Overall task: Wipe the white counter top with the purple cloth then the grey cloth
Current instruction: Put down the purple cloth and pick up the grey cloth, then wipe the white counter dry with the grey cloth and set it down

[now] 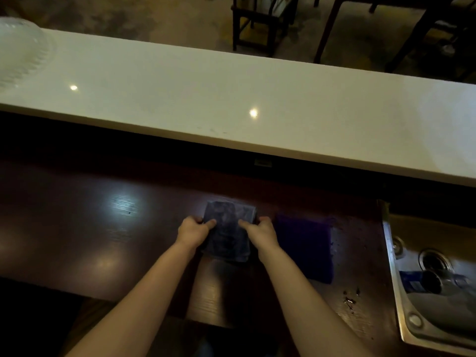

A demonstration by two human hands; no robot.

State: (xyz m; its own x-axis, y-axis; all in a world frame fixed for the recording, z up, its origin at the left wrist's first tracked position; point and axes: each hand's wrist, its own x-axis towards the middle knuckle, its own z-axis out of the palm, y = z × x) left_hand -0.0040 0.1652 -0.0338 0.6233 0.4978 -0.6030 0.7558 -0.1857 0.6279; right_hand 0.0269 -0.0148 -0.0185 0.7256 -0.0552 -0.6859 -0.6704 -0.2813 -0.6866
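Observation:
A folded grey cloth (228, 228) lies on the dark wooden lower counter (90, 215). My left hand (193, 230) grips its left edge and my right hand (260, 231) grips its right edge, thumbs on top. A folded purple cloth (305, 247) lies flat just to the right of the grey one, untouched. The long white counter top (231, 99) runs across the view above and beyond both cloths, with two light reflections on it.
A steel sink (435, 279) with a drain and a bottle in it sits at the right edge. Crumbs (350, 301) lie on the wood near the sink. A clear ribbed glass dish (20, 50) stands at the white counter's far left. Dark chairs (262, 24) stand beyond.

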